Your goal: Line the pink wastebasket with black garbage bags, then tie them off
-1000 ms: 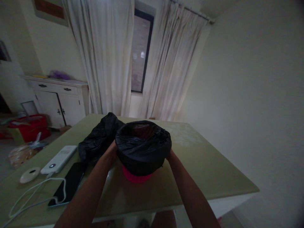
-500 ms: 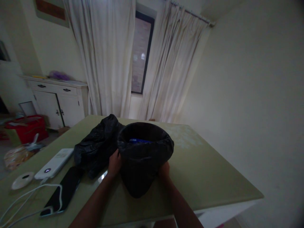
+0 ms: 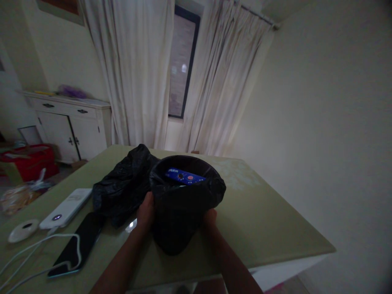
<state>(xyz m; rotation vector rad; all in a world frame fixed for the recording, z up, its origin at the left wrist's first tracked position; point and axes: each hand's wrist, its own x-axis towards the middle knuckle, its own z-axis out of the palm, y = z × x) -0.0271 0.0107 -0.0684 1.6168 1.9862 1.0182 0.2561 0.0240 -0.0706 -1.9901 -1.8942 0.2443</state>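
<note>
Two hands [image 3: 146, 210] [image 3: 210, 219], two black bags [image 3: 180, 214] [image 3: 124, 185], one phone [image 3: 79, 241], one power bank [image 3: 66, 207].

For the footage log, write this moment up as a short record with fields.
Left hand: against the open bag's left side, fingers mostly hidden
Right hand: against its right side, fingers mostly hidden
Open bag: black, mouth up; contact with table unclear
Inside: blue pack, print too small to read
Left of open bag: crumpled bag, power bank, phone with cable across it
Background: curtains, window, cabinet
</note>
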